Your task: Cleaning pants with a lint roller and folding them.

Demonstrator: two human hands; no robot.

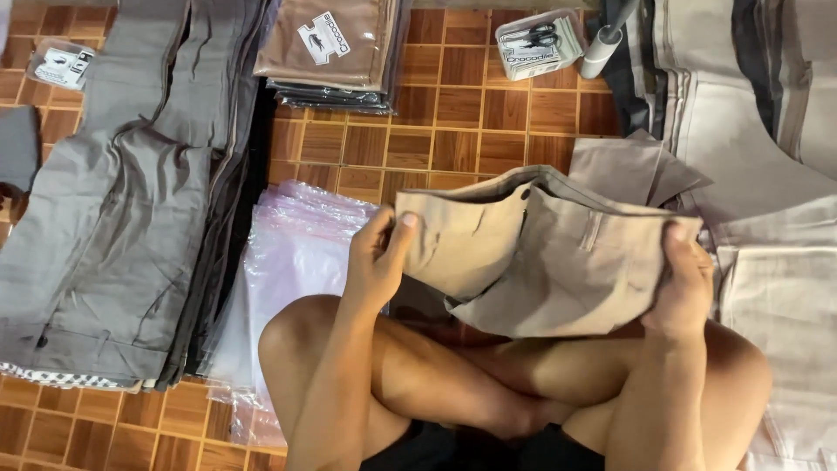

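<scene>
I hold a pair of folded beige trousers (540,253) above my crossed legs, waistband up. My left hand (377,262) grips the left end of the fold, thumb on top of the cloth. My right hand (684,283) grips the right end the same way. The trousers sag slightly between the two hands, and a belt loop shows on the near face. Both my knees sit below the garment.
A stack of grey trousers (113,201) lies at the left. Clear plastic bags (292,253) are piled beside my left knee. Packed brown garments (331,48) and a small box (539,42) lie at the back; beige trousers (767,262) are heaped at the right on the wooden parquet floor (453,113).
</scene>
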